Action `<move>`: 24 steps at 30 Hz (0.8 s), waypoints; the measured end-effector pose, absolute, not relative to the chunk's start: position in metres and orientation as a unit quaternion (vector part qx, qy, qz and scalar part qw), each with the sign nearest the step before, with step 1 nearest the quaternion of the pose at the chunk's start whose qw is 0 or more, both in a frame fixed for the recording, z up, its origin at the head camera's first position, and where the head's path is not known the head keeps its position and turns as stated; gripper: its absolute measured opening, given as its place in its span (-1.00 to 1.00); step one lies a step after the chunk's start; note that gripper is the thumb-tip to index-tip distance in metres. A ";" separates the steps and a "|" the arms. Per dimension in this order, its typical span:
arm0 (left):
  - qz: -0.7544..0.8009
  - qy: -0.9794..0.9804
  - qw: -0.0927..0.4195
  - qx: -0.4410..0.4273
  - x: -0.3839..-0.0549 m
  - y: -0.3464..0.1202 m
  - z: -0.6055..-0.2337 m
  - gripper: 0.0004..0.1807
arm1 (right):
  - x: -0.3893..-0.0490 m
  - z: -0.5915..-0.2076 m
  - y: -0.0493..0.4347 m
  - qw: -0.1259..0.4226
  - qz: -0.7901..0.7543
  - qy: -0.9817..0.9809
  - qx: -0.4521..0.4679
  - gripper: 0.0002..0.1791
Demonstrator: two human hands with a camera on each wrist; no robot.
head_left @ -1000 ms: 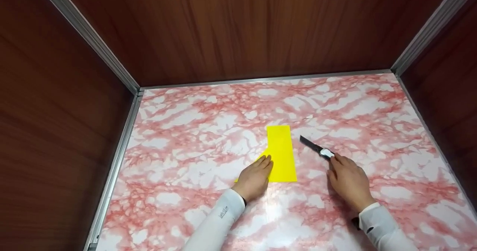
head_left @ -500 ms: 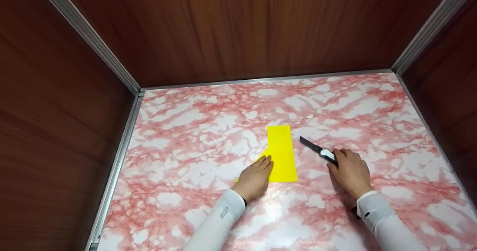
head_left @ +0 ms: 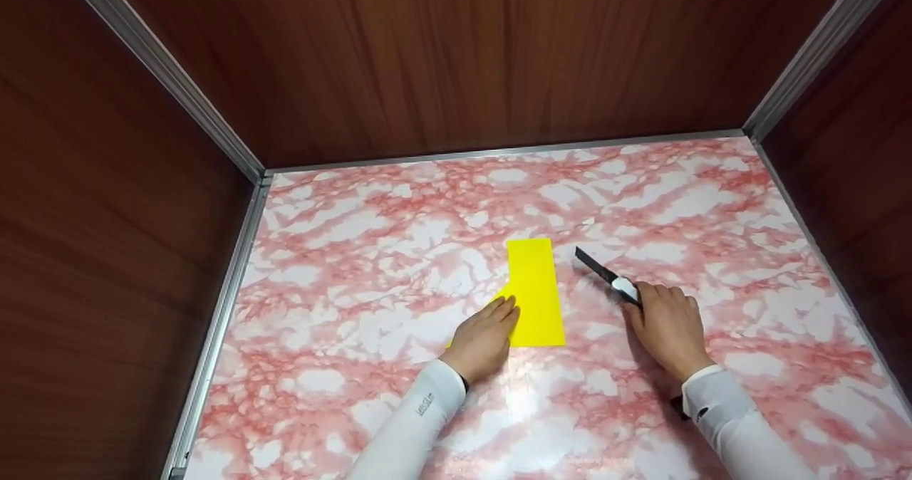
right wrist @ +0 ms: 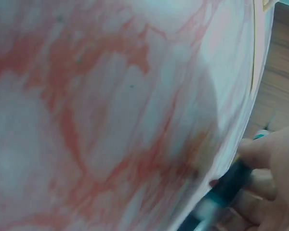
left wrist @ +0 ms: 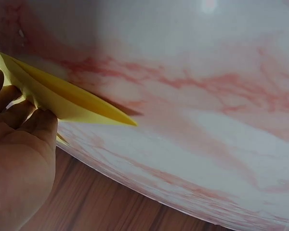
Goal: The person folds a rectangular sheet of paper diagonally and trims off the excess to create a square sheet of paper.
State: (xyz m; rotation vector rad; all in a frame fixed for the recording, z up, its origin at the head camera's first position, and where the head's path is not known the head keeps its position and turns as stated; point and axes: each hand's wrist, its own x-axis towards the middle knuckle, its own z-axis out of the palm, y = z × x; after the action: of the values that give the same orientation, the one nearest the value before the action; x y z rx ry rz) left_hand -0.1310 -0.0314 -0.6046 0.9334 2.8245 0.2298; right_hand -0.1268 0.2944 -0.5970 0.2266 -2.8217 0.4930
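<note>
A yellow sheet of paper (head_left: 538,295) lies on the table, with a slanted edge on its left side. My left hand (head_left: 479,341) rests on its lower left part, fingers extended. In the left wrist view the paper (left wrist: 82,98) bulges up in a fold beside the fingertips. To the right of the paper, my right hand (head_left: 668,327) grips a utility knife (head_left: 625,289) with a white piece on its body. The long dark blade (head_left: 591,261) points up and left, apart from the paper. In the right wrist view the knife (right wrist: 231,185) is blurred between thumb and fingers.
The table (head_left: 356,252) has a red and white marbled top. Dark wood-grain panels (head_left: 442,60) stand at the back, left and right, with metal strips (head_left: 231,280) along the edges.
My right hand has shifted its grip on the knife, and the blade tip has swung slightly upward in the view. The left hand and the paper have stayed in place.
</note>
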 end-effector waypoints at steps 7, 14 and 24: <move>0.064 0.949 0.081 0.298 -0.130 -0.031 -0.602 -0.49 | -0.123 -0.600 0.287 0.128 0.234 -0.960 0.081 -0.63; 0.042 0.955 0.053 0.290 -0.128 -0.029 -0.601 -0.49 | -0.116 -0.604 0.282 0.071 0.205 -0.973 0.084 -0.47; 0.039 0.963 0.048 0.261 -0.126 -0.026 -0.602 -0.30 | -0.108 -0.606 0.273 0.036 0.195 -0.972 0.126 -0.42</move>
State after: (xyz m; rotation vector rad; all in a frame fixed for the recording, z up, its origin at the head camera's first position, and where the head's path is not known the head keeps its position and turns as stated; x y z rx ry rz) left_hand -0.1259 -0.0264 -0.6015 0.7965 2.9379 0.1202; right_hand -0.1080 0.2733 -0.6063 0.3866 -2.9853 0.5990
